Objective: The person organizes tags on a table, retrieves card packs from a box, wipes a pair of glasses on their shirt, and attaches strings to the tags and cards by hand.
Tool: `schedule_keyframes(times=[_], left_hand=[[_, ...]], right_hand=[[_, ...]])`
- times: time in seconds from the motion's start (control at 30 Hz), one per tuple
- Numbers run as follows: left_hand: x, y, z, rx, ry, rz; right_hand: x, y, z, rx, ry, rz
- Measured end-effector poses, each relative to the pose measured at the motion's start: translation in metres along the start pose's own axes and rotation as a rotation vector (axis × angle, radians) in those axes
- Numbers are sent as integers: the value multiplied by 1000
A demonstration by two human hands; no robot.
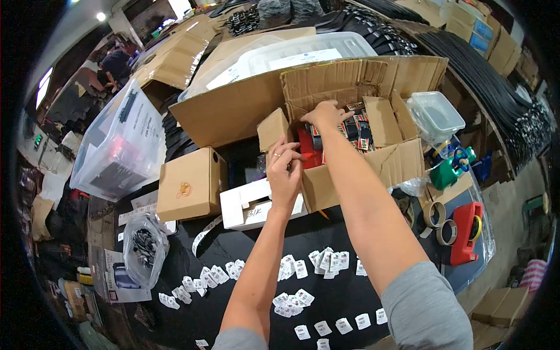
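Observation:
An open cardboard box (396, 163) stands at the back of the black table, holding black items with red and white labels (359, 129) and something red (309, 146). My right hand (326, 116) reaches inside with fingers spread over the contents; its fingertips are partly hidden among them. At the box's left edge is my left hand (284, 166), fingers bent beside a raised flap (273, 129). Whether it grips the cardboard cannot be made out. Just below it sits a white box (251, 214) marked with handwriting.
Small white labels (329, 261) lie in piles across the table. To the left are a brown carton (189, 184), a bag of black pieces (144, 248) and a clear bin (125, 146). Tape rolls (433, 214) and a red tape dispenser (465, 233) are right. People (116, 65) work far back left.

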State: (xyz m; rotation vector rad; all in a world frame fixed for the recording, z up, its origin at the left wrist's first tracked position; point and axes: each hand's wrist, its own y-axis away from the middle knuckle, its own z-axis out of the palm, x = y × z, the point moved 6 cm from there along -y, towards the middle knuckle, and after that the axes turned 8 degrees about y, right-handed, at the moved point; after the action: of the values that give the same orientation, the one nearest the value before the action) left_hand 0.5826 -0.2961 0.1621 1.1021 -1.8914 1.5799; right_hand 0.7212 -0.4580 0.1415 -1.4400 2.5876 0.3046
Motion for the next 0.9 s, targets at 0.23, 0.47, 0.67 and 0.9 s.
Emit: schedule_keyframes(times=[0.23, 0.47, 0.67, 0.9], left_hand=[[7, 4, 0, -24, -20, 33], [10, 6, -1, -40, -56, 17], [14, 9, -1, -27, -52, 32], [13, 11, -1, -25, -42, 50]], right_hand=[[0, 6, 2, -157, 91, -35], [0, 2, 7, -137, 120, -42], [3, 7, 3, -124, 98, -39], [3, -1, 14, -36, 172, -57]])
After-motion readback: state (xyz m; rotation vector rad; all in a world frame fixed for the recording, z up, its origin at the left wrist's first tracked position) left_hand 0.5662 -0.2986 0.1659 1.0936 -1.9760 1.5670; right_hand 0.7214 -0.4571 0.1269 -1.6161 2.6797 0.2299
